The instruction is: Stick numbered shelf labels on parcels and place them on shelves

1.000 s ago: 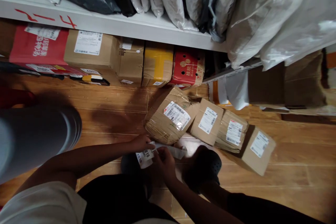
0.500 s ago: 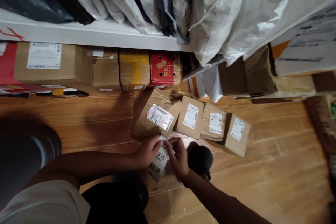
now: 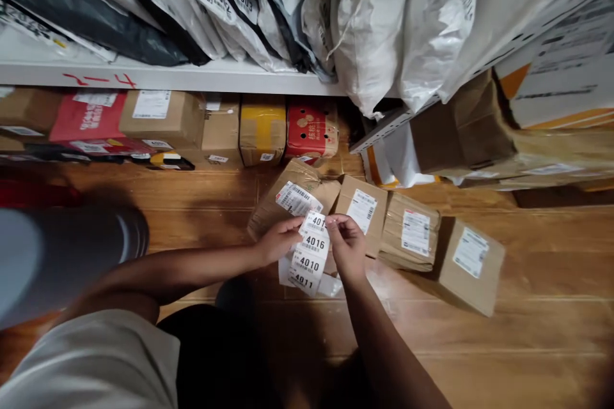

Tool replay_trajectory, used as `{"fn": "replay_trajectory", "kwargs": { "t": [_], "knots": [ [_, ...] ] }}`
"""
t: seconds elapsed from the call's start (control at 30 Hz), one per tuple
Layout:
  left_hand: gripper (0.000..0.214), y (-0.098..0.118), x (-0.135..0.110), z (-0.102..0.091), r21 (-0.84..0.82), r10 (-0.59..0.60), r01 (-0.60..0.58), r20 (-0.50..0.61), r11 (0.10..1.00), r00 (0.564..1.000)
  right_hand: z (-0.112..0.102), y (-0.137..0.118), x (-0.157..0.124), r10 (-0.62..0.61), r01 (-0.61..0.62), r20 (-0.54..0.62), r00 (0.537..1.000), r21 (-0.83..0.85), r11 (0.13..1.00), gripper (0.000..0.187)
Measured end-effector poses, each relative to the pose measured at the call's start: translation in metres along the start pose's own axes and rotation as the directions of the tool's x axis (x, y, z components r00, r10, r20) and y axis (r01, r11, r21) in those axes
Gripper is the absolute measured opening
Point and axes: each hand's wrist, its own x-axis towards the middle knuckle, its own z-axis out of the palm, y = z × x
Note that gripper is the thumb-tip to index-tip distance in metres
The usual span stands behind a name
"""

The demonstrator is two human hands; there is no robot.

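Head view: the label strip point(image 3: 313, 257) is just off the middle toward 6 o'clock, numbers 4016, 4010 and 4011 readable, the top one partly covered. Taking the strip as the dial's centre, the left hand point(image 3: 279, 243) sits at 10 o'clock, thumb and fingers closed on its edge. The right hand point(image 3: 350, 246), at 3 o'clock, pinches the top corner between thumb and forefinger. A dented box point(image 3: 273, 204) lies at 11 o'clock; three boxes point(image 3: 415, 233) run from 2 to 3 o'clock along the floor point(image 3: 542, 307). At 12 o'clock, a shelf point(image 3: 249, 78) bears bags point(image 3: 369, 19), with a red box point(image 3: 314, 134) beneath.
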Motion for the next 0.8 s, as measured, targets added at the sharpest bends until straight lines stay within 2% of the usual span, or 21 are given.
{"fn": "replay_trajectory", "kwargs": {
  "t": [0.2, 0.3, 0.37, 0.43, 0.5, 0.53, 0.57, 0.63, 0.67, 0.73, 0.8],
  "knots": [
    [0.039, -0.006, -0.001, 0.012, 0.084, -0.033, 0.038, -0.055, 0.996, 0.998, -0.006, 0.007, -0.001, 0.043, -0.041, -0.029, 0.999, 0.071, 0.997, 0.027],
    [0.031, -0.014, 0.005, 0.012, 0.123, -0.029, 0.040, -0.088, 0.992, 0.996, -0.009, 0.014, 0.000, 0.091, -0.088, -0.017, 0.996, 0.126, 0.988, 0.032],
    [0.028, -0.019, 0.011, 0.008, 0.117, 0.006, 0.011, -0.147, 0.993, 0.989, -0.011, 0.020, -0.002, 0.138, -0.138, 0.013, 0.990, 0.165, 0.976, 0.040],
    [0.028, -0.022, 0.018, 0.004, 0.097, 0.062, -0.039, -0.236, 0.994, 0.970, -0.012, 0.022, -0.005, 0.170, -0.176, 0.050, 0.984, 0.168, 0.970, 0.039],
    [0.026, -0.022, 0.024, -0.001, 0.081, 0.117, -0.096, -0.320, 0.992, 0.940, -0.014, 0.022, -0.009, 0.183, -0.201, 0.152, 0.971, 0.119, 0.972, 0.038],
    [0.025, -0.021, 0.027, -0.003, 0.078, 0.142, -0.122, -0.354, 0.989, 0.924, -0.015, 0.021, -0.010, 0.191, -0.217, 0.247, 0.950, 0.081, 0.973, 0.037],
    [0.024, -0.019, 0.029, -0.006, 0.074, 0.163, -0.146, -0.380, 0.987, 0.911, -0.016, 0.020, -0.011, 0.206, -0.233, 0.366, 0.908, 0.033, 0.972, 0.035],
    [0.025, -0.012, 0.033, -0.011, 0.072, 0.206, -0.194, -0.414, 0.978, 0.887, -0.018, 0.017, -0.012, 0.248, -0.242, 0.589, 0.769, -0.090, 0.966, 0.032],
    [0.025, -0.008, 0.034, -0.013, 0.079, 0.233, -0.221, -0.422, 0.972, 0.876, -0.020, 0.016, -0.013, 0.262, -0.222, 0.662, 0.702, -0.147, 0.964, 0.031],
    [0.025, 0.001, 0.035, -0.017, 0.100, 0.289, -0.274, -0.436, 0.957, 0.852, -0.021, 0.017, -0.014, 0.283, -0.172, 0.727, 0.625, -0.226, 0.959, 0.027],
    [0.023, 0.009, 0.035, -0.020, 0.121, 0.323, -0.302, -0.449, 0.946, 0.833, -0.022, 0.021, -0.016, 0.327, -0.193, 0.737, 0.592, -0.264, 0.945, 0.025]
  ]
}}
